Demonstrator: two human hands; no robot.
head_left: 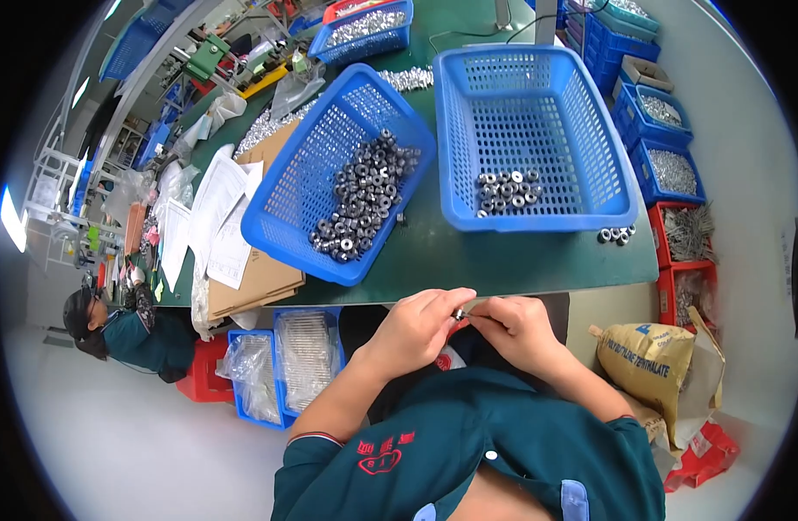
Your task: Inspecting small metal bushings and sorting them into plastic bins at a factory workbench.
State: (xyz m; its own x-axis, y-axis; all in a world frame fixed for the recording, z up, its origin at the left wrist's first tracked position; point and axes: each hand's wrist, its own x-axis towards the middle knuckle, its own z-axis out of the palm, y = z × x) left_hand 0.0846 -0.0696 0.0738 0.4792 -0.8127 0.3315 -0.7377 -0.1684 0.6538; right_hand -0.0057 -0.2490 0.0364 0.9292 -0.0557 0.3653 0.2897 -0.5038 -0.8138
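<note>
Just off the table's front edge, my left hand (414, 333) pinches a small dark metal ring-shaped part (459, 313) between thumb and fingers. Close against it, my right hand (515, 328) is closed in a pinch on something thin whose kind I cannot make out; its tip meets the part. Beyond my hands, a tilted blue basket (276, 246) holds a heap of similar dark metal parts (364, 195). To its right, a second blue basket (538, 223) has a smaller group of such parts (508, 191) at its near end.
Several loose parts (616, 235) lie on the green table (468, 269) beside the right basket. Papers (231, 243) and cardboard (258, 282) are at the left. Blue bins (308, 360) stand below; a sack (646, 360) and stacked bins (674, 174) line the right. A person (143, 339) sits far left.
</note>
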